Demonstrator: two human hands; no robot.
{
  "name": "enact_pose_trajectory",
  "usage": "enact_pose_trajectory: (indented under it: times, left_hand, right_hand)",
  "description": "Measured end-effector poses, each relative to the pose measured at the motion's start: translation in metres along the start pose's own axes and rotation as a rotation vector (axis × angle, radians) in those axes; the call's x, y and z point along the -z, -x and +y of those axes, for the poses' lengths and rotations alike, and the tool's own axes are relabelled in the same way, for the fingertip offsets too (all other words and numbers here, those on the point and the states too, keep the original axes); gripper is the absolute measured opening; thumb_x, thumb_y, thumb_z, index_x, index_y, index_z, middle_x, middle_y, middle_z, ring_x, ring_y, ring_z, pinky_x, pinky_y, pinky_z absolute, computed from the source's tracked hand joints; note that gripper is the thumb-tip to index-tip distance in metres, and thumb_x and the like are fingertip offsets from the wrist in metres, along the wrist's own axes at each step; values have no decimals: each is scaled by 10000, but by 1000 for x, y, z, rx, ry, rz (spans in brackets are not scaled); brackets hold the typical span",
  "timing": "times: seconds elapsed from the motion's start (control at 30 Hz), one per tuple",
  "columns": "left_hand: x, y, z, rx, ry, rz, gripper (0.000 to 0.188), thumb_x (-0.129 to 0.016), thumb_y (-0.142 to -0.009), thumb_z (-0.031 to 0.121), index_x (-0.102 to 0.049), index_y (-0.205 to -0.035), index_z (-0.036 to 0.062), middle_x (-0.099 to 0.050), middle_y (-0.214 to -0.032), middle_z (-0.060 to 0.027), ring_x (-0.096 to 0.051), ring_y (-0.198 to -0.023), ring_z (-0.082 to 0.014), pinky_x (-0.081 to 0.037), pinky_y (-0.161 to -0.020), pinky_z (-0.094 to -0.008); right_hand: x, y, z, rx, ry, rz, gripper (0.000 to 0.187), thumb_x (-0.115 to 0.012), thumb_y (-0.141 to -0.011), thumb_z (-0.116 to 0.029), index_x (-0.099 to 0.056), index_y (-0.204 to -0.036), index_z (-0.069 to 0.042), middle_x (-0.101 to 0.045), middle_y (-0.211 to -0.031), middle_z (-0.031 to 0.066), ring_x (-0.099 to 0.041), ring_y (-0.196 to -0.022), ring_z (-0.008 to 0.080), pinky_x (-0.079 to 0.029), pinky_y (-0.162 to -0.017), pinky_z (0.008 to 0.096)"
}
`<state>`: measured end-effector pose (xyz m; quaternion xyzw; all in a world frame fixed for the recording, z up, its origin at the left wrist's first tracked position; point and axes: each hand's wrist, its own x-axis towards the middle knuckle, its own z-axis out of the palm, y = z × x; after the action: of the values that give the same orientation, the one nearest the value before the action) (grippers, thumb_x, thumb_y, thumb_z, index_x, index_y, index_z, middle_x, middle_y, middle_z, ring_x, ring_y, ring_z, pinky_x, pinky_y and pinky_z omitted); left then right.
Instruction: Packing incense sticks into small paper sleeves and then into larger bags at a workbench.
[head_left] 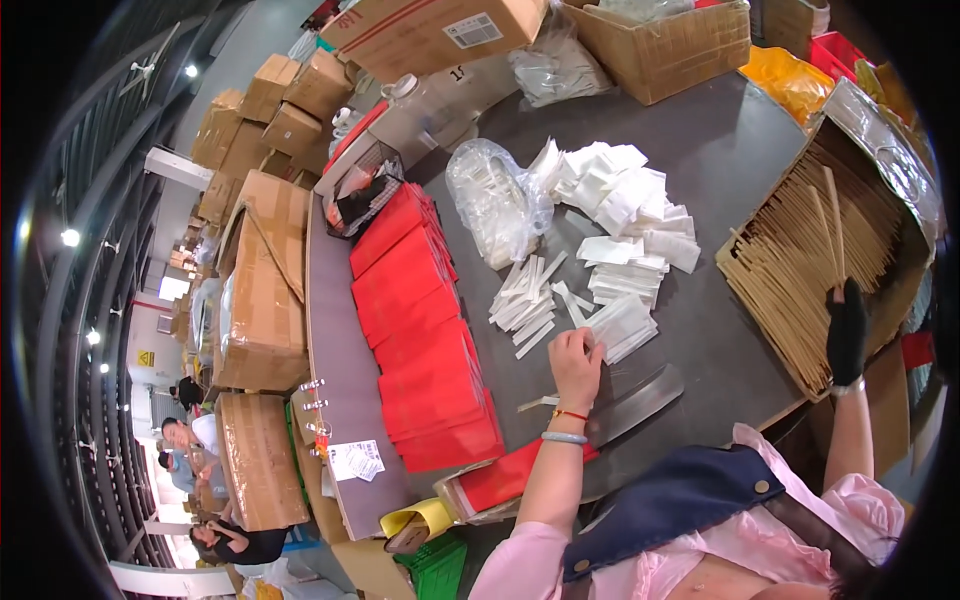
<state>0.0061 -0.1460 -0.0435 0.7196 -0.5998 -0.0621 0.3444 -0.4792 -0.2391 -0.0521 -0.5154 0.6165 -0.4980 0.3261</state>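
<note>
Cardboard box at right, open, packed with thin wooden sticks. Wire basket at table's far-left side holds something dark. Right hand, black-gloved, reaches over box's near end, fingers nearly closed at a couple of raised sticks; exact grip unclear. Left hand half-curled, fingertips at white slips on table; can't tell if gripping.

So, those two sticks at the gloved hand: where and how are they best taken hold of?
Probably by the lower ends of the two sticks, from the near side, where the gloved right hand holds them. They're thin and straight, come together there, and angle across the other sticks, so a fingertip pinch should suit.
</note>
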Motion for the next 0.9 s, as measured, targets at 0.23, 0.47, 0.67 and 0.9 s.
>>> enact_pose_trajectory:
  times: [0.23, 0.47, 0.67, 0.9]
  left_hand:
    - [-4, -2, 5, -57, 122, -50, 231, -656, -727, 174, -571, -885, 29, -545, -861, -173, -533, -861, -360, -438, -774, -442]
    - [-1, 11, 4, -13, 138, 77, 383, -764, -675, 72, -574, -1004, 27, -525, -1002, -133, -523, -948, -337, -448, -844, -405]
    - [-2, 4, 4, 25, 131, -46, 371, -761, -669, 57, -574, -989, 42, -527, -1006, -129, -523, -949, -333, -447, -844, -405]
    - [-2, 12, 6, 38, 124, -18, 266, -727, -709, 79, -563, -917, 51, -559, -840, -107, -549, -855, -331, -447, -785, -423]
  right_hand:
    - [-108, 97, 25, 233, -77, -285, 162, -472, -1002, -100, -567, -1101, -13, -568, -1035, 49, -541, -1025, 181, -421, -954, 314]
    - [-162, 101, 42, 10, -161, -475, 185, -442, -1019, -120, -563, -1111, -14, -555, -1049, 26, -515, -1023, 140, -389, -952, 272]
    - [-157, 87, 41, 47, 21, -578, 278, -438, -1028, -113, -545, -1246, 23, -586, -1143, 61, -542, -1109, 150, -392, -998, 250]
    - [-166, 92, 30, 64, -89, -514, 187, -427, -1024, -122, -560, -1091, -8, -553, -1028, 29, -526, -1011, 150, -403, -931, 272]
